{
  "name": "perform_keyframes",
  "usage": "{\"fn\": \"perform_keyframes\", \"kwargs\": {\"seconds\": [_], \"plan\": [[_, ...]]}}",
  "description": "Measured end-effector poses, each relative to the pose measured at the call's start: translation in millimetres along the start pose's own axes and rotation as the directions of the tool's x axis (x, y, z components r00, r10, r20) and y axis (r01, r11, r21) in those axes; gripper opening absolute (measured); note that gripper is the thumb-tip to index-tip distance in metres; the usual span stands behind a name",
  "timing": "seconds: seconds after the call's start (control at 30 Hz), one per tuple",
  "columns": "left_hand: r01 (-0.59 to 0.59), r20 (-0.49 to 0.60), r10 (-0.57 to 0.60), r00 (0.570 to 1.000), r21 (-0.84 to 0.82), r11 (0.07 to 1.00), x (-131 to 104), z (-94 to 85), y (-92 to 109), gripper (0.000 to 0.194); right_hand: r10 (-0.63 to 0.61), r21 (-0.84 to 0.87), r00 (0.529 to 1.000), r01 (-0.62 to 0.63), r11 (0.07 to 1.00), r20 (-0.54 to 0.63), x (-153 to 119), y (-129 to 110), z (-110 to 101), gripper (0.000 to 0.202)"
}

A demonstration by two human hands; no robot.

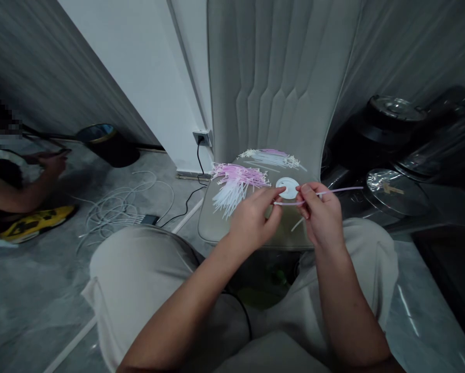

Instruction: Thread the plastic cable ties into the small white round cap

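Over the front of a grey chair seat (213, 228), my left hand (256, 215) pinches the left end of a thin pink stick (292, 203). My right hand (320, 212) is closed around thin sticks, and a pink one (347, 190) extends to the right from its fingers. A pale stick (296, 224) points down-left below that hand. Just beyond my fingertips lies a white round disc (287, 187). Pink sticks (242, 175) and white sticks (229, 197) lie in a fanned pile on the seat's left. Behind them is another bunch (273, 157).
Coiled white cable (114, 212) lies on the floor at left, near a black bin (108, 145) and a seated person with a yellow shoe (42, 223). Dark pots with glass lids (391, 191) stand at right. A black cord runs from a wall socket (203, 138).
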State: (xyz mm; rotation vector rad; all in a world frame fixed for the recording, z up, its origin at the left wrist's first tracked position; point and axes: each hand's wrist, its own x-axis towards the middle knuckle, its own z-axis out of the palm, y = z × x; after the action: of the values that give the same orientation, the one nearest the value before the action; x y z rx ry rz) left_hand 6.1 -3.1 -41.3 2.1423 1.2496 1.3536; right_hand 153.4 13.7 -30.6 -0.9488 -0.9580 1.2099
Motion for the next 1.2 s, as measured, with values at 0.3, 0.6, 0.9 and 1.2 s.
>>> {"fn": "perform_keyframes", "kwargs": {"seconds": [0.3,0.6,0.9,1.2], "plan": [[-0.001,0.113,0.0,0.994,0.002,1.0,-1,0.5,5,0.026,-0.044,-0.014,0.992,0.043,0.999,-0.121,3,0,-4,0.016],[-0.117,0.185,0.099,0.978,0.094,0.989,-3,0.1,3,0.027,-0.103,-0.06,0.972,0.092,0.994,-0.213,6,0,-7,0.019],[-0.129,0.151,0.102,0.983,0.182,0.975,-2,0.9,0,0.026,-0.098,-0.056,0.995,0.097,0.994,-0.019,2,-2,-7,0.016],[-0.113,0.045,0.109,0.993,0.099,0.989,-2,-4.8,4,0.03,0.05,-0.247,0.944,0.034,0.968,0.327,-6,-13,-14,0.014]]}}
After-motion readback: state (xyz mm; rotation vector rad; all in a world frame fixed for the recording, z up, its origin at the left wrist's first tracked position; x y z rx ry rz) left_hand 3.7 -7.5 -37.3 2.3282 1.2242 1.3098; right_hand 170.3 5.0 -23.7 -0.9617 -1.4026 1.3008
